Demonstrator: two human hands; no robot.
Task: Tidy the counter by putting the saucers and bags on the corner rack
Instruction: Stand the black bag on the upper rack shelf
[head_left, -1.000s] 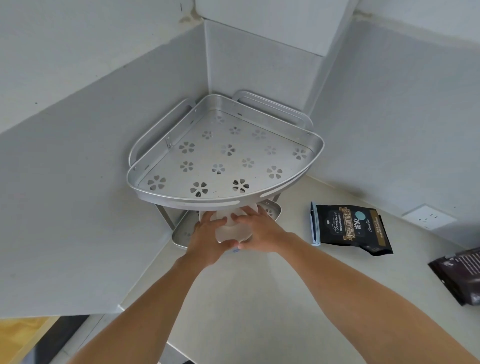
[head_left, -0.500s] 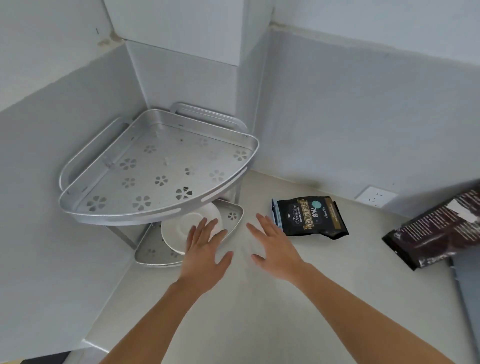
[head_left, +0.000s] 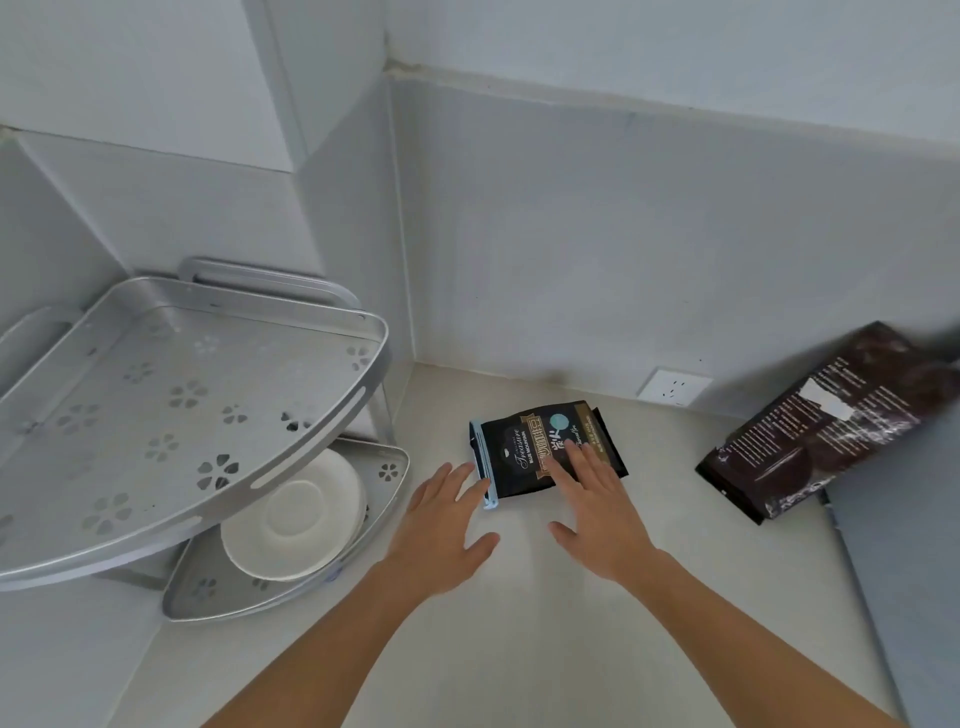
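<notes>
A silver two-tier corner rack (head_left: 270, 457) stands at the left against the wall. White saucers (head_left: 293, 514) lie stacked on its lower shelf; the upper shelf is bare. A small black bag (head_left: 524, 452) with gold lettering lies flat on the counter to the right of the rack. My left hand (head_left: 441, 525) is open, its fingertips at the bag's left, blue edge. My right hand (head_left: 597, 509) is open too, with its fingers resting on the bag's right half. A larger dark brown bag (head_left: 831, 421) leans at the far right.
A white wall socket (head_left: 674, 387) sits low on the back wall behind the bags. A grey panel edge (head_left: 904, 571) runs along the counter's right side. Pale counter surface (head_left: 519, 649) lies under my forearms.
Both hands let go of the saucers on the lower shelf and moved right across the counter to the small black bag. My view swung right, bringing the large bag further in.
</notes>
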